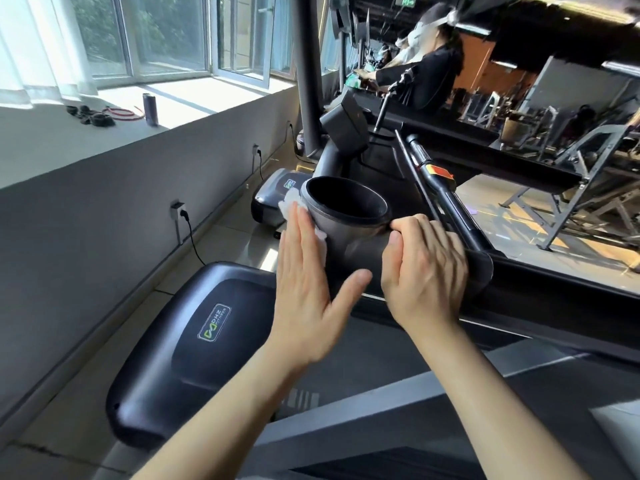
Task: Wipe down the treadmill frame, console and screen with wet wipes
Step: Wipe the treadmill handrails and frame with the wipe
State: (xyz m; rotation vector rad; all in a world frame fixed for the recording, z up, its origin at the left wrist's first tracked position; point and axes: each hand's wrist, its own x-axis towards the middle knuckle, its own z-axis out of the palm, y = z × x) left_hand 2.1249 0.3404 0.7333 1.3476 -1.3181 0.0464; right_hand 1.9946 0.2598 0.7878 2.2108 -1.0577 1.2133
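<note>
Single head-worn wide-angle view. Looks forward and down from standing height over treadmill.

Forearms enter from bottom edge. Left hand (pixel 304 292) and right hand (pixel 422 271) sit mid-picture, close to lens.

Cup holder (pixel 346 199) and frame (pixel 363 254) just beyond hands, at centre, near.

Motor cover (pixel 194 341) lower left, below camera.

Handrail (pixel 450 202) runs away up right of centre.

Window (pixel 166 32) and sill (pixel 173 98) upper left, farther off.

Second person (pixel 433 71) and gym floor upper right, far back.
</note>
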